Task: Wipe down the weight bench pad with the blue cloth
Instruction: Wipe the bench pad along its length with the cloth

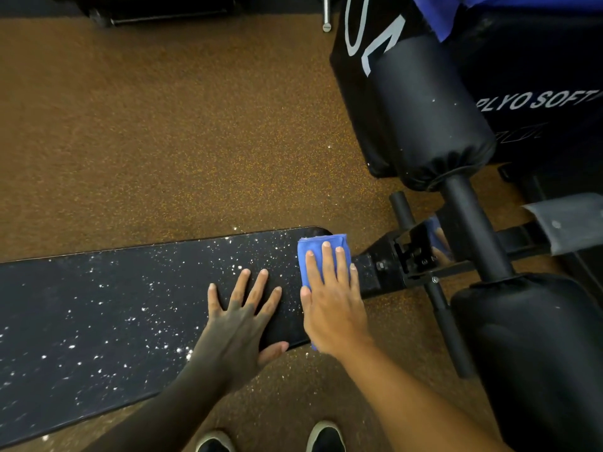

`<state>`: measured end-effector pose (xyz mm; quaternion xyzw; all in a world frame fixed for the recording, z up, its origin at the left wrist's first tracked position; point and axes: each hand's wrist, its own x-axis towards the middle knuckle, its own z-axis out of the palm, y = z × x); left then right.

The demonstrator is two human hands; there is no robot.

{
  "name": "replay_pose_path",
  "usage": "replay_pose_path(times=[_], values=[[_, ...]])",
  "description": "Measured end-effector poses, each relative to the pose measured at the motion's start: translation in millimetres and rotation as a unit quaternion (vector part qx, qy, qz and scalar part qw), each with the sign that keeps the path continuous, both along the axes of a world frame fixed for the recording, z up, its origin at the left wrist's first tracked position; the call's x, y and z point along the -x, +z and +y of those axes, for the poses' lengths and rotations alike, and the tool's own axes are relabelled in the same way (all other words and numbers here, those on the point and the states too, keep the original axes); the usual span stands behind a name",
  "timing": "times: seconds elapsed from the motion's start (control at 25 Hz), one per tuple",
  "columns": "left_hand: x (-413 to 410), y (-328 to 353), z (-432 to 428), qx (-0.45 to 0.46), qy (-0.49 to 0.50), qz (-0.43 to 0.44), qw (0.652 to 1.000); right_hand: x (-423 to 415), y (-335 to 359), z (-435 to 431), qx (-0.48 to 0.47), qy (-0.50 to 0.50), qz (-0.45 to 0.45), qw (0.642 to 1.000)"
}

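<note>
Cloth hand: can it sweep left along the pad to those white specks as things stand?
Probably not cleanly. The right hand presses the cloth flat at the pad's end, but the left hand lies spread on the pad directly beside it, blocking the path toward the specks.

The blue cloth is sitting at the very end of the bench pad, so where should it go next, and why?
Probably a sweep leftward along the bench pad. The right hand presses the blue cloth flat at the pad's right end, white specks cover nearly everything to its left, and the left hand would need to lift clear.
</note>
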<state>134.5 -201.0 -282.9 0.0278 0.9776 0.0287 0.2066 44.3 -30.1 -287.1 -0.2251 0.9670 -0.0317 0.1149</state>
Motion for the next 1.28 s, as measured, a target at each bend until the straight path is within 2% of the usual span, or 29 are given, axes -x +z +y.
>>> replay_pose_path(times=[0.2,0.32,0.4,0.52,0.56,0.6,0.68,0.72,0.8,0.92,0.96,1.04,1.08,1.2,1.28], values=[[4.2,-1.5,-7.5,-0.016,-0.003,0.032,0.999,46.0,-3.1,-33.0,0.017,-0.06,-0.007,0.998],[4.5,0.5,-8.7,-0.014,0.007,0.029,0.999,5.4,1.8,-8.8,0.002,0.015,0.011,1.0],[5.3,3.9,-8.0,-0.014,0.006,0.018,1.0,12.7,1.0,-3.0,0.009,0.03,0.008,0.999],[6.7,2.6,-11.1,-0.019,-0.002,0.022,1.0,50.9,0.6,-31.3,0.018,-0.102,-0.019,0.994],[7.0,2.0,-11.8,-0.018,-0.001,0.024,1.0,55.2,-0.7,-37.6,0.024,-0.119,-0.013,0.993],[6.7,2.9,-11.6,-0.016,-0.001,0.026,1.0,53.8,-2.0,-38.3,0.024,-0.084,-0.001,0.996],[6.3,5.1,-10.8,-0.014,0.003,0.011,1.0,51.9,-5.9,-29.1,0.001,0.047,0.023,0.999],[5.6,4.6,-10.3,-0.016,0.004,0.007,1.0,55.7,-6.0,-25.9,0.007,0.062,0.017,0.998],[4.1,1.3,-10.7,-0.027,0.007,0.003,1.0,61.8,-2.6,-31.9,0.028,0.007,0.005,1.0],[4.6,2.9,-12.0,-0.034,0.014,0.009,0.999,53.0,-4.4,-42.2,0.032,0.088,0.016,0.995],[5.1,4.2,-12.0,-0.033,0.016,0.005,0.999,55.2,-6.3,-41.2,0.032,0.086,0.01,0.996],[5.8,7.3,-11.2,-0.028,0.014,-0.009,0.999,62.4,-2.4,-40.2,0.027,0.006,0.007,1.0],[6.7,7.9,-11.2,-0.028,0.012,-0.006,1.0,62.0,-0.9,-40.8,0.022,0.005,0.012,1.0],[4.4,4.9,-12.8,-0.031,0.008,0.015,0.999,47.3,-0.6,-36.6,0.0,0.118,0.023,0.993],[1.6,0.9,-13.6,-0.028,0.003,0.016,0.999,56.1,4.1,-31.6,0.004,0.08,0.014,0.997]])
